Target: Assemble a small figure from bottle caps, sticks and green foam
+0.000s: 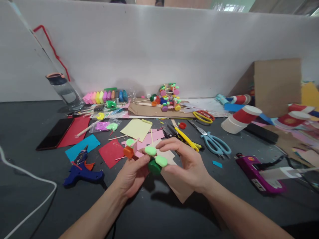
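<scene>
1. Holding a small toy (151, 151) of coloured discs and sticks, the left hand (133, 174) is closing thumb and fingers around its middle; the toy is hanging above the dark table (139, 215), between the two hands.
2. The right hand (190, 166) is curving loosely around the toy's near end, thumb and fingers standing well apart — whether the thumb is touching the light green disc (161, 161), I cannot tell.
3. A tan paper (178, 186) is lying below the right hand, partly hidden by it.
4. Just beyond the right hand, a yellow knife (187, 138) and blue-handled scissors (216, 143) are crowding the table.
5. A blue glue gun (83, 174) is sitting to the left of the left hand, its nozzle lying over a blue paper (79, 146); a red paper (113, 152) is resting nearby.
6. Beyond the toy, a pale yellow paper (136, 130) is overlapping some pink paper (156, 135).
7. A purple power strip (260, 174) is taking up the right side, with a paper cup (240, 119) leaning beyond it.
8. Along the back, packs of clay (106, 96) are lining the wall (149, 49) — similar disc-and-stick pieces (170, 99) are standing to their right.
9. A phone (55, 133) and a bottle (66, 93) are occupying the far left.
</scene>
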`<state>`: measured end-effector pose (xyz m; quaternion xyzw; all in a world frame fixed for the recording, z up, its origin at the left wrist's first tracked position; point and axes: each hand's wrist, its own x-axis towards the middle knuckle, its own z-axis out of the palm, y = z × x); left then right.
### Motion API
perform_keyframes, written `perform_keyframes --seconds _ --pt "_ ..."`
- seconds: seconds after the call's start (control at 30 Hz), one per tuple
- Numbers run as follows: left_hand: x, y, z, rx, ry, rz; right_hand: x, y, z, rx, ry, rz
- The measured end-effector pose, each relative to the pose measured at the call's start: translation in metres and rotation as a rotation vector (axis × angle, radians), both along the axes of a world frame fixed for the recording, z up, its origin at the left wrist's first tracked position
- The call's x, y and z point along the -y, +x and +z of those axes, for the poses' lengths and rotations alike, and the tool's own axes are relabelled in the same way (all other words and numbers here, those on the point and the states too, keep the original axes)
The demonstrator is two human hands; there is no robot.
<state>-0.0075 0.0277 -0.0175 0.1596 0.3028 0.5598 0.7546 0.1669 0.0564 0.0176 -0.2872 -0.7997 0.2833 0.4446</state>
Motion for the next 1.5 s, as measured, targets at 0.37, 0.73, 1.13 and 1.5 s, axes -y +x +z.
perform_keyframes --seconds 0.37,0.73,1.13,1.5 --pt "-0.002 -0.004 0.003 -0.077 0.012 -0.003 -0.053 0.057 0.009 0.564 -0.179 -0.603" --pt "-0.005 -0.004 0.003 -0.235 0.128 0.239 -0.026 0.02 0.006 1.259 -0.258 -0.56" --pt "-0.001 -0.007 0.005 -0.446 0.317 0.375 -0.051 0.043 -0.003 1.065 -0.236 -0.704" --pt "0.007 -0.017 0.022 -0.94 0.664 0.794 0.011 0.016 0.022 0.17 -0.424 0.026"
